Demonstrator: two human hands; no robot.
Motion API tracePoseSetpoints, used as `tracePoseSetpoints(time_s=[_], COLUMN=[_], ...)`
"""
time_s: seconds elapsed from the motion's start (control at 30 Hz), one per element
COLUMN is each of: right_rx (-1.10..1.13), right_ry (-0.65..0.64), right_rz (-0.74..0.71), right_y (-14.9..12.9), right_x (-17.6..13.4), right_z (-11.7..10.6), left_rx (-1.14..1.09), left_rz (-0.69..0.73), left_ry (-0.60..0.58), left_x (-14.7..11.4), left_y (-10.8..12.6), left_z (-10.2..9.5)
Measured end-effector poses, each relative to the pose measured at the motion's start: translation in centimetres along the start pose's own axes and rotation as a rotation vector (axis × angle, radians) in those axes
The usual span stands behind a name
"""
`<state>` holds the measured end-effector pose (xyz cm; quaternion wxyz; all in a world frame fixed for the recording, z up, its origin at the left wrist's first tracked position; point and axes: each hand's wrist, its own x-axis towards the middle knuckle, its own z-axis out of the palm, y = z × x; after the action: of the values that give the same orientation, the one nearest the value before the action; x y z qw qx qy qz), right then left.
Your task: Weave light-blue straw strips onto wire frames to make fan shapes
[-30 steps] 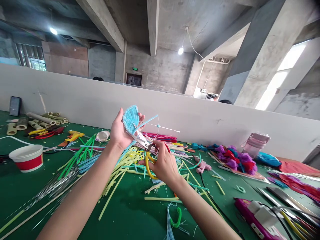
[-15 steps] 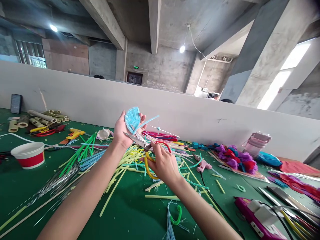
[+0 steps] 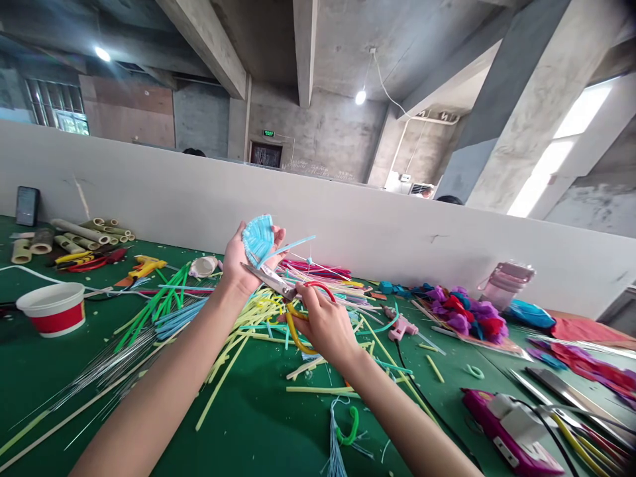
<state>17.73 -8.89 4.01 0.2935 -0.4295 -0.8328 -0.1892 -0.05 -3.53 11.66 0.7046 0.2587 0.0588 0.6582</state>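
My left hand [image 3: 235,264] is raised above the table, palm up, with its fingers closed round a light-blue fan-shaped piece [image 3: 259,240] with a ridged surface. A thin blue strip [image 3: 294,246] sticks out from it to the right. My right hand [image 3: 330,326] grips a pair of scissors [image 3: 278,283] by red and yellow handles. Their metal blades lie just below the blue piece, close to the left palm. Whether the blades touch the strip I cannot tell. Beneath both hands lies a heap of yellow strips [image 3: 263,306].
Green strips [image 3: 166,298], a paper cup [image 3: 52,309], a yellow glue gun [image 3: 148,266] and bamboo tubes [image 3: 82,232] are on the left. To the right are a pink glue gun [image 3: 403,327], purple and red petals [image 3: 470,315] and a power strip [image 3: 507,434]. A white partition [image 3: 348,212] stands behind.
The view has shifted slightly. The scissor blades look closer together than before, near the base of the blue piece. Both hands keep the same hold.
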Motion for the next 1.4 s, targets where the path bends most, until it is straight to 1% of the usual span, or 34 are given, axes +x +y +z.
tracePoseSetpoints(time_s=[0.2,0.33,0.47,0.57,0.73,0.83,0.93,1.1,1.27,1.4], right_rx=[0.048,0.031,-0.073,-0.151,-0.182,-0.183,-0.17,-0.161,-0.153,-0.16], right_ry=[-0.062,-0.062,-0.047,-0.015,0.06,0.124,0.171,0.166,0.133,0.153], right_rz=[0.028,0.02,0.009,-0.03,-0.015,-0.042,-0.064,-0.069,-0.034,-0.021], right_y=[-0.1,-0.2,-0.3,-0.5,-0.3,0.1,0.4,0.4,0.3,0.2], right_x=[0.2,0.1,0.0,-0.1,-0.5,-0.7,-0.8,-0.8,-0.9,-0.9], right_z=[-0.5,-0.5,-0.1,0.3,0.8,1.0,1.2,1.5,2.1,2.7], left_rx=[-0.057,-0.049,-0.064,-0.072,-0.031,-0.028,-0.04,-0.051,-0.054,-0.028], left_rz=[-0.011,0.001,0.006,0.009,0.058,0.078,0.059,0.05,0.048,0.047], left_ry=[-0.016,-0.007,0.013,0.052,0.152,0.163,0.181,0.194,0.185,0.206], left_x=[0.0,-0.2,-0.3,-0.2,-0.3,-0.3,-0.3,-0.2,0.2,0.6], left_y=[-0.1,-0.1,-0.3,-0.7,-1.8,-2.4,-2.8,-3.2,-3.5,-3.5], left_z=[0.0,0.1,0.1,0.2,0.5,0.6,0.6,0.3,-0.3,-0.6])
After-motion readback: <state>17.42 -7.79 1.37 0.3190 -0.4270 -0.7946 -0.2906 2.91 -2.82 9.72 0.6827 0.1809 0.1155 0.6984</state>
